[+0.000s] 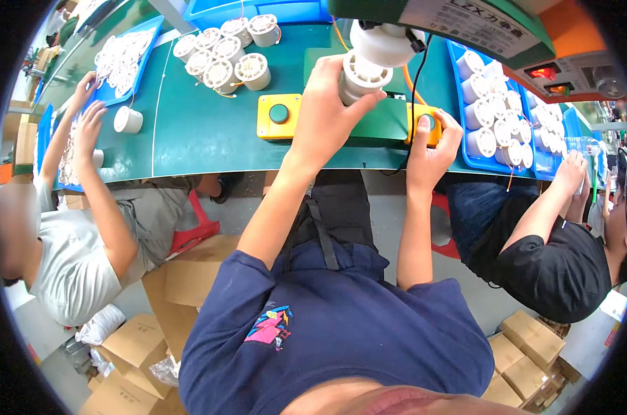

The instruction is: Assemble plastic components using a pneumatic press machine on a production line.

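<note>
My left hand (325,107) is closed around a white cylindrical plastic housing (363,75) with a slotted top, thumb along its near side. The housing stands upright right beneath the white round head (382,45) of a green bench press (465,24); whether the two touch I cannot tell. My right hand (434,145) grips the yellow push-button box (416,124) on the right, its thumb at the green button and its fingers curled at the box's right side. Left of the press base, a second yellow button box (279,116) with a green button sits untouched.
Several white housings with wires (227,52) cluster at the back left of the green table (203,131). A blue tray (490,162) of housings lies on the right. Co-workers sit on both sides: a grey shirt (78,252) left, a black shirt (559,273) right. A black cable hangs by the press.
</note>
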A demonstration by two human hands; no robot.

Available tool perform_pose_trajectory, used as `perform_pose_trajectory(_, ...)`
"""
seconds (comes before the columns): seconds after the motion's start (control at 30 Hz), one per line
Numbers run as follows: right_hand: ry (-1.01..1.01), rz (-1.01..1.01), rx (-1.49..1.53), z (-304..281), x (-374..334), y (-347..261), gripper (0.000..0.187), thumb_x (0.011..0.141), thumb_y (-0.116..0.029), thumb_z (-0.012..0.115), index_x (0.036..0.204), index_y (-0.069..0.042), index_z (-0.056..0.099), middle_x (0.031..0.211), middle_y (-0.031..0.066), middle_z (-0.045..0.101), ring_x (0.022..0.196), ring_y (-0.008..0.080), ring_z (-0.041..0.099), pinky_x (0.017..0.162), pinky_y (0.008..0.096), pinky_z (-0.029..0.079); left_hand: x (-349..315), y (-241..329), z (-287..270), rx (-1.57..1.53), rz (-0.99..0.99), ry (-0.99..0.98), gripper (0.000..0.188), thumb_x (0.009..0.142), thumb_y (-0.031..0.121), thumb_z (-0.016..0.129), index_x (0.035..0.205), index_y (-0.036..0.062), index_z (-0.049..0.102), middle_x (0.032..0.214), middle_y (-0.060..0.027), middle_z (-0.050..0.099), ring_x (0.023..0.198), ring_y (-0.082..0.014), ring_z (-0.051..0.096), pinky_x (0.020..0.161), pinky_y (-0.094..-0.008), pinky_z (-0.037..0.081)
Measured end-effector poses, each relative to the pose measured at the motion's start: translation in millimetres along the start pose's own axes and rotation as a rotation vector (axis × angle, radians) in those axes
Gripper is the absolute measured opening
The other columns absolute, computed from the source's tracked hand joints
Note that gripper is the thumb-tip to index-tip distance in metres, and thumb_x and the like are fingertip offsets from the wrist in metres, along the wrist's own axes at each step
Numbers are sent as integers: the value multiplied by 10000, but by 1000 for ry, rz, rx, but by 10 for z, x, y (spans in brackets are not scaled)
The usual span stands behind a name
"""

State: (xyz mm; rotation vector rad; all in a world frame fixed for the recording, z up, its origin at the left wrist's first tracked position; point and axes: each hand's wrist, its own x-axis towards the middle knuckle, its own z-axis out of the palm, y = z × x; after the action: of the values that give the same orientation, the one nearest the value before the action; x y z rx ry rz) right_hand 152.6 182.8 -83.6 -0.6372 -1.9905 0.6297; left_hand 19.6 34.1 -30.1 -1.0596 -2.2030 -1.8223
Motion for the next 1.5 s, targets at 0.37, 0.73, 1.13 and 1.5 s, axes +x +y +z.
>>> perform_pose_trajectory(0.37, -11, -19, -51, 4, -20, 28, 295, 982, -228, 664, 1129, 25, 632, 1179, 214, 618, 1118, 367, 600, 999, 460, 474, -337, -31, -420, 334, 72, 156, 519, 880, 175, 793, 1324, 10, 581, 1305, -191, 596, 1246, -353, 550, 1072, -437, 439)
perform_pose_trajectory(0.73, -19, -157, -4, 11, -18, -25, 162, 1006, -144, 653, 951, -5, 591, 1163, 215, 614, 1099, 349, 602, 976, 456, 462, -506, -414, -775, -329, -409, 172, 458, 899, 16, 594, 1357, 15, 576, 1242, -93, 637, 1119, -168, 604, 1015, -300, 483)
perform_pose_trajectory(1.13, 48, -125, 7, 8, -25, -61, 144, 990, -132, 657, 1021, 4, 619, 1138, 194, 640, 1088, 341, 608, 991, 441, 458, -550, -566, -789, -234, -310, 107, 342, 939, 91, 592, 1271, 10, 617, 1212, -111, 635, 1133, -202, 607, 1033, -319, 465)
perform_pose_trajectory(1.5, -22, -106, 42, 179, 90, -664, 418, 899, -254, 787, 1195, -15, 612, 1123, 148, 619, 1062, 311, 586, 941, 416, 480, -547, -576, -785, -230, -294, 97, 337, 981, 119, 581, 1293, -5, 609, 1265, -119, 641, 1183, -209, 596, 1069, -326, 442)
